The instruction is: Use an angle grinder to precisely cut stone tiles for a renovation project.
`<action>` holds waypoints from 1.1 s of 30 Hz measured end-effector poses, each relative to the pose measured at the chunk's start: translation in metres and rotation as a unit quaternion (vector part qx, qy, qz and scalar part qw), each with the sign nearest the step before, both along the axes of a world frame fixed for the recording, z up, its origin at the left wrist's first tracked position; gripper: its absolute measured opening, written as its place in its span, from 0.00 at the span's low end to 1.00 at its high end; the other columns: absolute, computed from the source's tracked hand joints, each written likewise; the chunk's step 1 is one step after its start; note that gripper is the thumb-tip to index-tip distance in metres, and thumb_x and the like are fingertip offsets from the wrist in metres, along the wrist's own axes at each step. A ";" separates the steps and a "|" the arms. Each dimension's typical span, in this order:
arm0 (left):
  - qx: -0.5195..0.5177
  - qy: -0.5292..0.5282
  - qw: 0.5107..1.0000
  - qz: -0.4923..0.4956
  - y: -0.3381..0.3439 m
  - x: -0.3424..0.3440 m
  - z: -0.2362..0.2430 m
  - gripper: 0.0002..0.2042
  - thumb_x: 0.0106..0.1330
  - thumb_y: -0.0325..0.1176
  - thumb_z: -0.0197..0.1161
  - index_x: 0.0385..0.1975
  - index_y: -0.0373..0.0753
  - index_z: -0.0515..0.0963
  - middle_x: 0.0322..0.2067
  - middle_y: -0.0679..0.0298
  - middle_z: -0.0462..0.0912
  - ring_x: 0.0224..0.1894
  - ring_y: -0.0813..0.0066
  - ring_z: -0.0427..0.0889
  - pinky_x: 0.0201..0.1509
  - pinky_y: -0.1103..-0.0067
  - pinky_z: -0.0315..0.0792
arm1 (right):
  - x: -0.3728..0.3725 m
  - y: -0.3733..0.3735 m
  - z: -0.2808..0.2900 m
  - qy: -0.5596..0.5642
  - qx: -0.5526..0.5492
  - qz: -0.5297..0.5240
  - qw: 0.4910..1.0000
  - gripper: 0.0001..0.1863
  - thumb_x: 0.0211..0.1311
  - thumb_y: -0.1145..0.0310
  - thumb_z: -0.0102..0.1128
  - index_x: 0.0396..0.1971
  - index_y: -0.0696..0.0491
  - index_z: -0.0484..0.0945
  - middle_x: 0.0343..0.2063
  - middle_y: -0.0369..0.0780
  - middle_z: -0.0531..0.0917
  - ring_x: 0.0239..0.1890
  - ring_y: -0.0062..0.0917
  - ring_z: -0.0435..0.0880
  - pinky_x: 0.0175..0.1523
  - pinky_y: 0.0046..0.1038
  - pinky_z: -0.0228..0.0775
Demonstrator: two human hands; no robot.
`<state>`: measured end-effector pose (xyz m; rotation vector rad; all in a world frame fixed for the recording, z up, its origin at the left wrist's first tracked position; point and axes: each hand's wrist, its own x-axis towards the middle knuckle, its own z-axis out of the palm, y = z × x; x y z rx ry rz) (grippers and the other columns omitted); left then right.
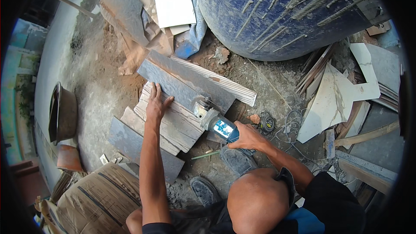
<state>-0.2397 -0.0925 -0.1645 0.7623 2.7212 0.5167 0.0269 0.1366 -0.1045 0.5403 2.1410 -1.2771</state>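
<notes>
My left hand [156, 104] rests near the middle with fingers spread, pressing at the near edge of a dark grey tile strip [167, 76] and the pale striped tiles [169, 128] beneath it. My right hand [247, 136] is closed round the body of a teal angle grinder [223, 128], whose metal head lies on the dark strip’s near edge toward its right end. A narrow ribbed board [236, 86] lies behind the strip. Another grey tile [125, 141] lies below left. My knee and sandalled feet show below.
A big blue, cement-streaked drum [277, 8] stands behind. Broken white tiles [325, 104] and offcuts lie right, beside coiled cord [267, 123]. Tile scraps and a white sheet [173, 0] are at the back. A metal basin [65, 112], small pot [69, 158] and bundled cardboard [99, 195] are left.
</notes>
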 end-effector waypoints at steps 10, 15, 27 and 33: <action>-0.001 -0.003 1.000 0.000 0.000 -0.001 0.000 0.41 0.55 0.50 0.63 0.62 0.31 0.55 0.65 0.45 0.49 0.65 0.49 0.54 0.65 0.70 0.56 | 0.015 -0.001 -0.006 0.016 0.032 -0.002 0.999 0.43 0.32 0.53 0.69 0.47 0.68 0.66 0.35 0.60 0.79 0.41 0.50 0.79 0.47 0.39 0.71; -0.001 0.000 1.000 -0.002 0.000 0.001 0.000 0.41 0.55 0.50 0.63 0.62 0.31 0.55 0.65 0.44 0.50 0.65 0.49 0.55 0.65 0.70 0.56 | 0.014 0.000 -0.002 -0.007 0.016 0.001 1.000 0.45 0.31 0.53 0.69 0.48 0.68 0.66 0.36 0.60 0.78 0.42 0.51 0.78 0.48 0.40 0.70; 0.000 0.000 1.000 -0.001 -0.001 0.001 0.000 0.40 0.56 0.51 0.62 0.62 0.32 0.55 0.65 0.45 0.50 0.64 0.48 0.55 0.65 0.69 0.56 | 0.014 0.001 -0.006 -0.013 0.001 -0.009 1.000 0.44 0.31 0.53 0.69 0.49 0.66 0.66 0.37 0.59 0.78 0.43 0.51 0.77 0.50 0.40 0.69; 0.002 -0.002 1.000 -0.002 0.000 0.001 0.000 0.40 0.56 0.51 0.62 0.62 0.32 0.55 0.65 0.45 0.50 0.65 0.48 0.54 0.65 0.69 0.56 | 0.020 0.002 -0.006 -0.016 0.019 -0.001 1.000 0.45 0.31 0.52 0.69 0.50 0.65 0.65 0.40 0.59 0.77 0.44 0.50 0.77 0.51 0.39 0.69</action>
